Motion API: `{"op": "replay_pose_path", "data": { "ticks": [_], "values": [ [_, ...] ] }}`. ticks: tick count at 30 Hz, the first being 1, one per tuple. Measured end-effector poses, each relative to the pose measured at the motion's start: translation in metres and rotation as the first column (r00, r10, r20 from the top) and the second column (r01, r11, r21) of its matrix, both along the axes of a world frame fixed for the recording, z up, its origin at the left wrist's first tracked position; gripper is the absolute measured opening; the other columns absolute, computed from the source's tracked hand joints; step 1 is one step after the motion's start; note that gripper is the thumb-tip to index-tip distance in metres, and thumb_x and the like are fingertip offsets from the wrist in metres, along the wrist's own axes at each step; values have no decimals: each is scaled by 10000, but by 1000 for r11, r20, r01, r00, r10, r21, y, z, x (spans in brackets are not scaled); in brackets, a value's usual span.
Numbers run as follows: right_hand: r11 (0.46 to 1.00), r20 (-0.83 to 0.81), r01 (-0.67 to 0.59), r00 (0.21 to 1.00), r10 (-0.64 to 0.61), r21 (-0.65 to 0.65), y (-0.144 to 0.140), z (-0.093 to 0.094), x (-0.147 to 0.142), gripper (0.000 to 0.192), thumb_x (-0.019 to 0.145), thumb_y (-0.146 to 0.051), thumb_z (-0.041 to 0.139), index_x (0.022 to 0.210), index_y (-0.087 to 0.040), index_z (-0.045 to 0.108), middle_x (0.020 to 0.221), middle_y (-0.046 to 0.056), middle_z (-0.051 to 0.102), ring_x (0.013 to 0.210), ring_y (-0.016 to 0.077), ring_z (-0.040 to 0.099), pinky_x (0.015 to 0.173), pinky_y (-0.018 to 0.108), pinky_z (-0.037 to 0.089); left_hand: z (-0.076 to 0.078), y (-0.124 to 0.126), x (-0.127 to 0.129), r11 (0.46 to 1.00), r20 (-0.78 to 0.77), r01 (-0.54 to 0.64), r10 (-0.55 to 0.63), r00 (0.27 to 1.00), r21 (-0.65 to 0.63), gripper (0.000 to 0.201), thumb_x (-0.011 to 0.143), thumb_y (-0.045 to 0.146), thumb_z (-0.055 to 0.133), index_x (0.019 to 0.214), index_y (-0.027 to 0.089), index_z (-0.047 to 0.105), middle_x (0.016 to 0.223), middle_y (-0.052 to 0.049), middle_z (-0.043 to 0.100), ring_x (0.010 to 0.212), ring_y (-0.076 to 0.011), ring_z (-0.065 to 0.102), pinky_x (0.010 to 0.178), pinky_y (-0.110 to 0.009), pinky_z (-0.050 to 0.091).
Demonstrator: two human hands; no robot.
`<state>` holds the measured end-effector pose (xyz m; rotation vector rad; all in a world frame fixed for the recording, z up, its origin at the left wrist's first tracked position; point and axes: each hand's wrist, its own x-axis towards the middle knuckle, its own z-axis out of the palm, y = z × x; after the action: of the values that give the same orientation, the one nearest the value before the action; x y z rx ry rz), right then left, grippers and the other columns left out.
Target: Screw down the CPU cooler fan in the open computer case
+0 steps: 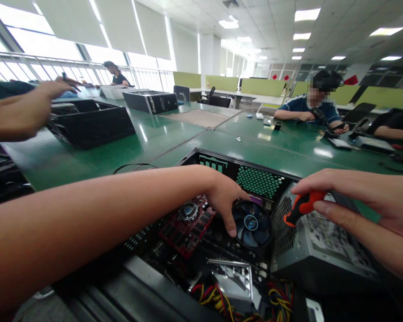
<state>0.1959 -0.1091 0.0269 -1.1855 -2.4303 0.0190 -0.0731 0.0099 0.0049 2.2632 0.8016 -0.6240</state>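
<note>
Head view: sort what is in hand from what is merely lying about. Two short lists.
In hand:
- left hand on the CPU fan
- right hand holding the orange-handled screwdriver
- open computer case, with the red card and power supply

Lying about:
- black case at left
- second case farther back
- cable loop on the green table

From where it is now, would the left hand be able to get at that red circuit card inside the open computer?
Probably yes. The left hand already reaches inside the open computer case, fingers by the cooling fan. The red card lies just beside it, uncovered, with nothing between them.
</note>
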Motion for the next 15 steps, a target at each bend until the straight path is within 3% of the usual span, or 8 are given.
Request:
{"op": "replay_pose_path", "data": {
  "ticks": [8,15],
  "values": [
    [999,-9,-47,999,47,-14,1,0,-3,281,1108,-456,506,1261,-403,735,1200,-23,873,1021,329,852,674,359,686,1,-1,0,1000,-4,-1,1,1000,5,953,675,339,934,1576,290,628,1518,-25,733,1354,-304,700,1167,-343,512],
    [999,25,-42,999,42,-3,0,2,-3,301,1128,-450,477,1286,-374,722,1217,-7,872,1036,306,856,630,320,677,3,-2,0,1000,2,8,-8,1000,-1,947,667,350,943,1562,285,642,1542,-26,716,1449,-323,636,1211,-351,478]
  ]
}}
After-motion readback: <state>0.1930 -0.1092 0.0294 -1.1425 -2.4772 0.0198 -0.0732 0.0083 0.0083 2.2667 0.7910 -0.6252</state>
